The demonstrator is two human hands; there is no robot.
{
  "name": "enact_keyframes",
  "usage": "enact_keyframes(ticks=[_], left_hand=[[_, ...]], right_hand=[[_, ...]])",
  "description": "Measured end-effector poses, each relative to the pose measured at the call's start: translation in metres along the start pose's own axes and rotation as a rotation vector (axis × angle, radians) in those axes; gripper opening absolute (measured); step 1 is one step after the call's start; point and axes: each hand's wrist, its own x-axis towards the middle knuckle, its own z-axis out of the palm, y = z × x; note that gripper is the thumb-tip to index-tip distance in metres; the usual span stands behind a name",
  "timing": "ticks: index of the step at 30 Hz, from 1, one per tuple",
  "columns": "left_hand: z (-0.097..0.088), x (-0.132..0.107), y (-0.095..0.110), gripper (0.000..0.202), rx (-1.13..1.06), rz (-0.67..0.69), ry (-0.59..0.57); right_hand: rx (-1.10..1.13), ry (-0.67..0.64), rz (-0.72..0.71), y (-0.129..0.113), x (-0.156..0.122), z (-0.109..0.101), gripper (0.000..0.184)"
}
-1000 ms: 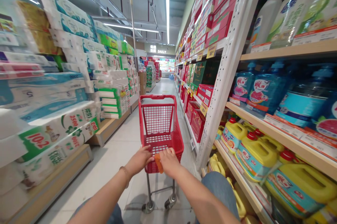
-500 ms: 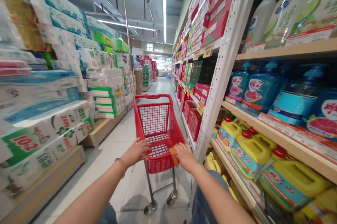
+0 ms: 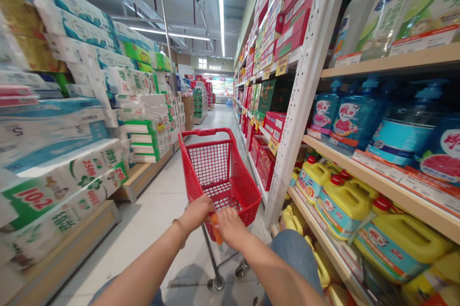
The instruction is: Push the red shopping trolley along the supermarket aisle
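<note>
My left hand [image 3: 196, 213] and my right hand [image 3: 230, 228] both grip the near end of a red plastic shopping cart [image 3: 210, 164], close together. An orange handle piece [image 3: 216, 229] shows between them, partly covered by my right hand. The cart's empty-looking mesh basket points away from me down the aisle. Below it, a metal frame runs down to small caster wheels [image 3: 216, 284] on the tiled floor.
Shelves on the right hold yellow jugs [image 3: 343, 207], blue bottles [image 3: 355, 121] and red boxes, with a perforated white upright [image 3: 305, 95]. Stacked packs of tissue rolls [image 3: 64, 171] line the left side. A thin metal pole stands beyond the cart.
The view has moved forward along the aisle. My hands have drawn closer together, and the cart's far end has swung slightly left.
</note>
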Motion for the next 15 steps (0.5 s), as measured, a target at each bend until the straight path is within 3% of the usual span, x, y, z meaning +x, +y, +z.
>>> enact_keyframes(ticks=[4,8,11,15], left_hand=[[-0.004,0.002,0.004,0.022,0.054,-0.004,-0.007],[-0.024,0.002,-0.019,0.036,0.077,-0.039,0.015],[-0.037,0.008,-0.039,0.030,0.093,-0.122,0.025],[-0.034,0.021,-0.050,0.023,-0.006,-0.118,0.045]], right_hand=[[-0.011,-0.024,-0.091,0.011,-0.014,-0.012,0.025],[-0.034,-0.057,-0.129,0.032,-0.028,-0.029,0.023],[-0.015,-0.061,-0.113,0.047,-0.036,-0.038,0.022],[0.056,-0.024,-0.062,0.063,-0.043,-0.043,0.024]])
